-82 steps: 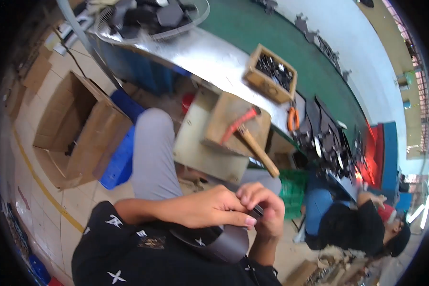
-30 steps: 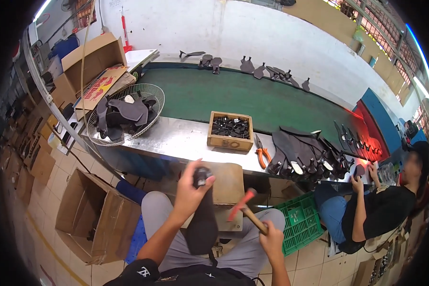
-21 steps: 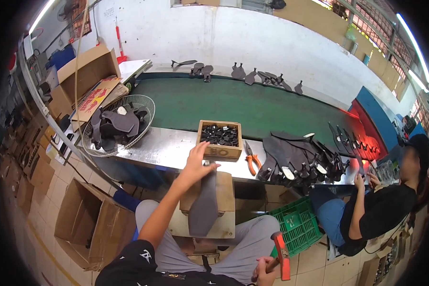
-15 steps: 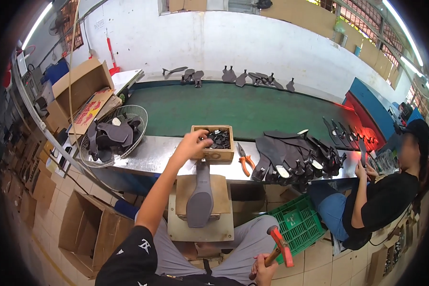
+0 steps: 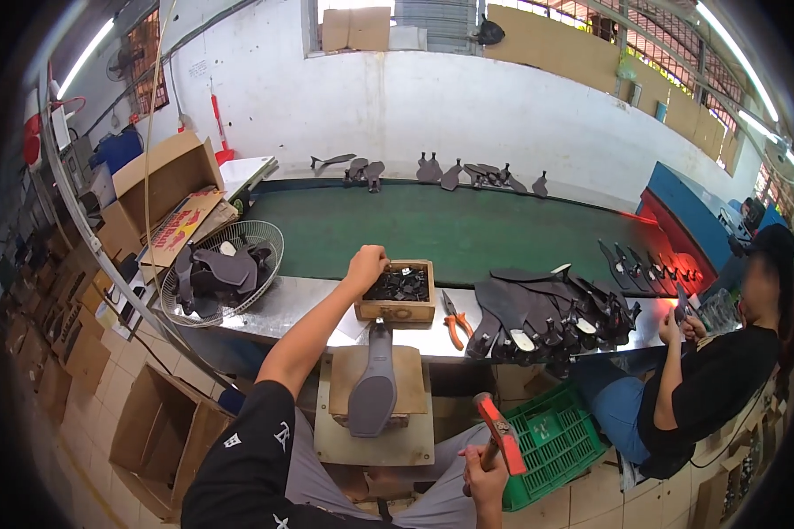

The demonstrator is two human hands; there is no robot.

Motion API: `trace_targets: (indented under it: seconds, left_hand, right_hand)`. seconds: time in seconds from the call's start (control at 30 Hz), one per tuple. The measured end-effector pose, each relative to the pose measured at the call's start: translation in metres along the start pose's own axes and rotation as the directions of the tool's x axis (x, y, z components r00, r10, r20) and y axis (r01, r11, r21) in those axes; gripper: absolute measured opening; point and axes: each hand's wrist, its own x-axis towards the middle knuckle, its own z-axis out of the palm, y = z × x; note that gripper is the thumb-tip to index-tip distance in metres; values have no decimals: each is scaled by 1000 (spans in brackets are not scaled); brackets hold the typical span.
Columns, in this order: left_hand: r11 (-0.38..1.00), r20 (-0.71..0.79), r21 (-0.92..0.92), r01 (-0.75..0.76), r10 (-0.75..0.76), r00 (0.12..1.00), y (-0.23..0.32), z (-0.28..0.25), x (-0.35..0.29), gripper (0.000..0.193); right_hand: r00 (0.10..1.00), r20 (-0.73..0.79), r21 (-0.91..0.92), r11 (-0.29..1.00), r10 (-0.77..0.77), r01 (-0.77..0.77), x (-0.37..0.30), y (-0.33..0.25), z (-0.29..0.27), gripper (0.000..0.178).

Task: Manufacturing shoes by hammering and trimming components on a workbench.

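My left hand (image 5: 368,267) is at the left rim of a small wooden box (image 5: 397,312) filled with small black pieces (image 5: 404,284). Its fingers are curled together; whatever they may hold is hidden. Below the box, a dark grey shoe sole (image 5: 373,404) with its narrow end toward the box lies on a padded work stand (image 5: 335,445) between my knees. In my right hand (image 5: 485,479), over my right thigh, is a hammer (image 5: 501,434) with a red head, gripped by its wooden handle, head up.
Orange-handled pliers (image 5: 455,322) lie right of the box, beside a pile of dark soles (image 5: 538,309). A wire basket (image 5: 278,251) with more soles stands left. Behind runs a green conveyor belt (image 5: 353,216). A green crate (image 5: 555,432) and a seated co-worker (image 5: 714,379) are at right.
My left hand has drawn from over the black pieces to the box's left rim, its fingers closing together. My right hand has lifted the hammer slightly, up and to the left. The view has tilted upward.
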Motion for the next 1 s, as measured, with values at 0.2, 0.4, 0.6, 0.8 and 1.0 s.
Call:
trace_targets:
  seconds: [0.2, 0.4, 0.6, 0.8, 1.0]
  left_hand:
    - [69, 385, -913, 403, -185, 904, 95, -77, -85, 17]
    - [-115, 349, -936, 332, -182, 919, 199, -151, -188, 24]
    - [167, 150, -969, 184, -198, 969, 218, -176, -226, 21]
    - [28, 287, -954, 300, -221, 932, 210, -177, -242, 18]
    - [514, 249, -800, 310, -186, 950, 150, -127, -205, 33]
  right_hand:
    - [954, 192, 139, 969, -230, 205, 34, -91, 11, 41]
    - [905, 227, 133, 932, -359, 336, 63, -149, 72, 27]
    - [874, 360, 151, 944, -327, 292, 51, -150, 114, 25]
    - [855, 327, 336, 895, -402, 292, 50, -148, 127, 21]
    - [908, 267, 247, 934, -323, 259, 71, -140, 122, 18]
